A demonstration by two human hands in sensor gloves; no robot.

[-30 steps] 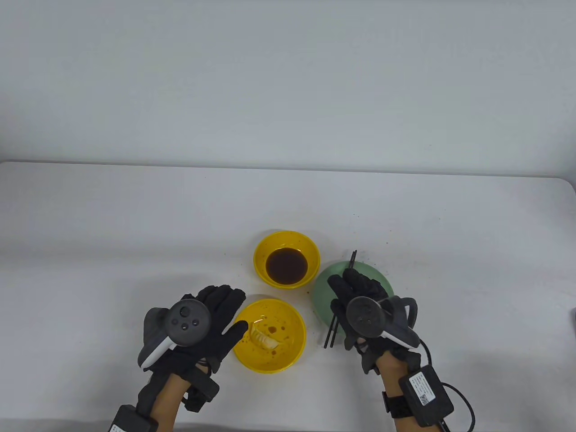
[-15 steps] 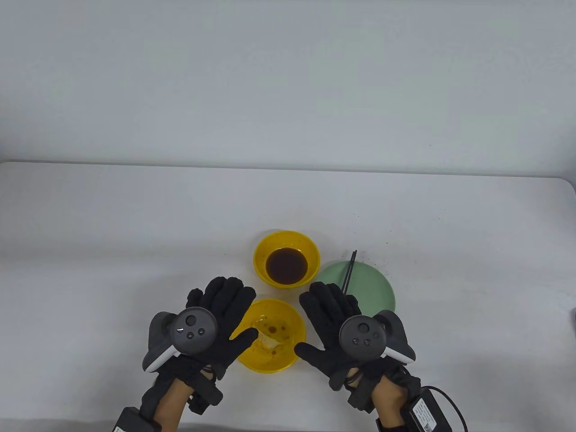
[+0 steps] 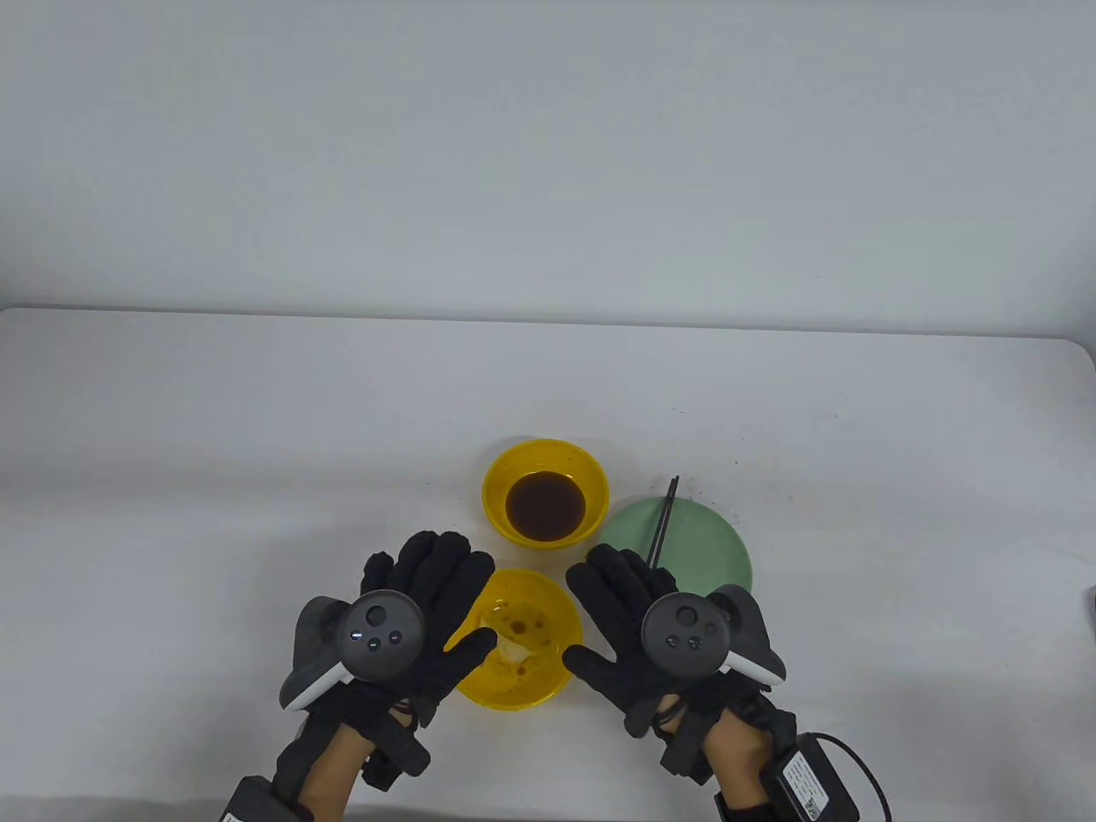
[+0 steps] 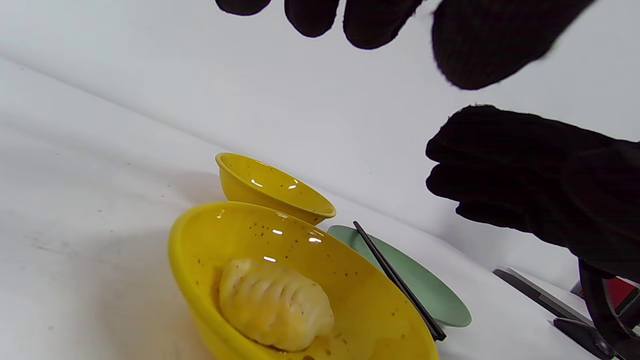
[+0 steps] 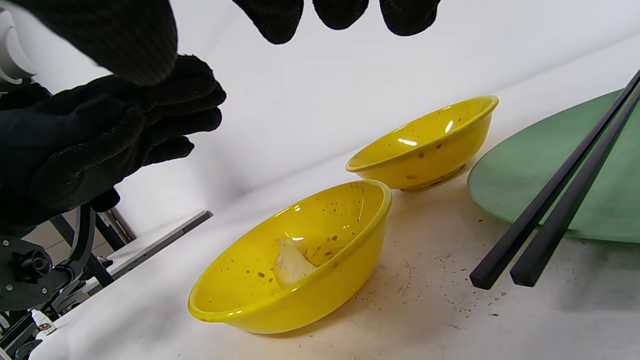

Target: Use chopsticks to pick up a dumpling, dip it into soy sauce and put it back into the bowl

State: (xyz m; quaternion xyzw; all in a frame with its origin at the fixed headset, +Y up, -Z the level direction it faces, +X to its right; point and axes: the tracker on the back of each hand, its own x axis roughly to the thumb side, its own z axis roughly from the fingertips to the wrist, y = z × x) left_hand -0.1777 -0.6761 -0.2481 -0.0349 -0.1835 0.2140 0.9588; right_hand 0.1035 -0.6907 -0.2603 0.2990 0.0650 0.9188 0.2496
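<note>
A pale dumpling [image 3: 514,648] [image 4: 275,302] [image 5: 292,262] lies in the near yellow bowl [image 3: 548,599] [image 4: 186,270] [image 5: 300,300]. Behind it stands a second yellow bowl [image 3: 591,479] [image 4: 265,185] [image 5: 425,155] with dark soy sauce [image 3: 545,505]. Two black chopsticks [image 3: 661,524] [image 4: 400,285] [image 5: 550,220] lie side by side across the green plate [image 3: 711,548] [image 4: 440,300] [image 5: 545,170], and neither hand touches them. My left hand [image 3: 445,599] hovers flat over the near bowl's left rim, holding nothing. My right hand [image 3: 612,616] is spread flat just right of that bowl, also holding nothing.
The white table [image 3: 257,445] runs far to the left, right and back. Brown sauce specks dot the cloth around the bowls [image 5: 440,280]. A dark stand [image 5: 35,270] and cables sit beyond the table's near edge.
One second ago my right hand was over the plate on the chopsticks; it let them go and moved left and nearer. Both hands have since flattened beside the near bowl.
</note>
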